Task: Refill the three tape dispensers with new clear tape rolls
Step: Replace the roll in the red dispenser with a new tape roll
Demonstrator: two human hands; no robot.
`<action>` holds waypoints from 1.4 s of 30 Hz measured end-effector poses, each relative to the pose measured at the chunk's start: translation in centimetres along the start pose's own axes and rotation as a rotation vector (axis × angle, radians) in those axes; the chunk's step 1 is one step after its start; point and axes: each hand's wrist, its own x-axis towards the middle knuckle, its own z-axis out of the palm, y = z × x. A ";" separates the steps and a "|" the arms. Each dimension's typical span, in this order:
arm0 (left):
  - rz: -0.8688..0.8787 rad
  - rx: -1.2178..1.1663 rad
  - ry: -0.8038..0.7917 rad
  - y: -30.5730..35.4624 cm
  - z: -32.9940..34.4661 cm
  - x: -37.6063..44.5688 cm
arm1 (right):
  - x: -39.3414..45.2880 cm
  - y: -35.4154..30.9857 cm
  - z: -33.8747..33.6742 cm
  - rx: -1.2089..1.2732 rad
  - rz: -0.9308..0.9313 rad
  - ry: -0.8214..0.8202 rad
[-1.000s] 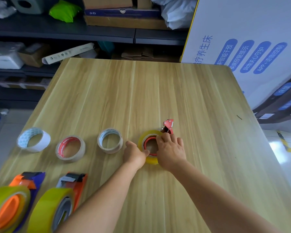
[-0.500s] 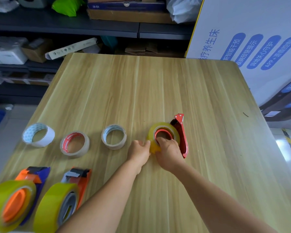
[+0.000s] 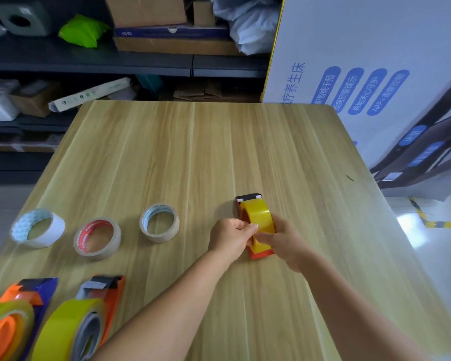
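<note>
Yellow-rolled red tape dispenser (image 3: pixel 257 225) upright between both hands, left hand (image 3: pixel 231 237) and right hand (image 3: pixel 284 239) gripping it.

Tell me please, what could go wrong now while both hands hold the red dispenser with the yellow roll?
1. The cutter end of the red dispenser points away, but sliding fingers could perhaps meet its blade.
2. The left hand and right hand pinch the yellow roll; the upright dispenser might tip over.
3. An elbow may knock the two dispensers near the table edge.

shelf (image 3: pixel 89 61): green bag (image 3: pixel 82 31), cardboard boxes (image 3: pixel 146 9) | right: white printed board (image 3: pixel 375 48), perhaps packaging
</note>
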 end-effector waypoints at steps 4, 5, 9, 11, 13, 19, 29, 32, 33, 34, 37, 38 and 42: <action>0.081 0.212 0.108 1.2 -0.2 0.1 | 0.0 -0.2 -0.6 0.016 0.036 -0.010; 0.113 0.231 0.141 1.6 -0.5 0.3 | -0.1 -0.4 -0.5 0.007 0.033 -0.013; 0.205 0.321 0.047 2.8 -0.9 1.6 | -0.2 -0.3 -0.9 -0.106 0.017 0.043; 0.175 0.329 -0.036 3.0 -1.1 2.2 | -0.1 -0.4 -1.3 -0.242 0.021 0.084; 0.133 0.286 -0.075 3.1 -1.2 2.7 | 0.0 -0.5 -1.9 -0.369 0.049 0.094; 0.142 0.287 -0.097 3.5 -0.9 3.6 | 0.8 -1.5 -2.1 -0.663 0.039 0.119; 0.216 0.532 -0.019 3.9 -0.8 4.8 | 0.9 -2.2 -1.5 -0.743 0.052 0.088; 0.098 0.377 -0.044 3.6 -0.9 5.8 | 0.7 -2.6 -1.2 -0.788 0.032 0.095; 0.071 0.334 -0.073 3.7 -1.1 5.9 | 0.7 -2.8 -1.0 -0.819 0.018 0.108; 0.049 0.294 -0.106 3.6 -1.2 6.1 | 0.7 -2.9 -0.8 -0.849 0.002 0.123; 0.028 0.233 -0.201 3.5 -1.7 6.3 | 0.9 -3.1 -0.4 -0.908 -0.026 0.154; 0.026 0.238 -0.218 3.5 -1.8 6.3 | 1.0 -3.1 -0.3 -0.918 -0.020 0.159; 0.030 0.253 -0.219 3.5 -1.6 6.1 | 1.5 -3.3 0.2 -0.938 0.017 0.178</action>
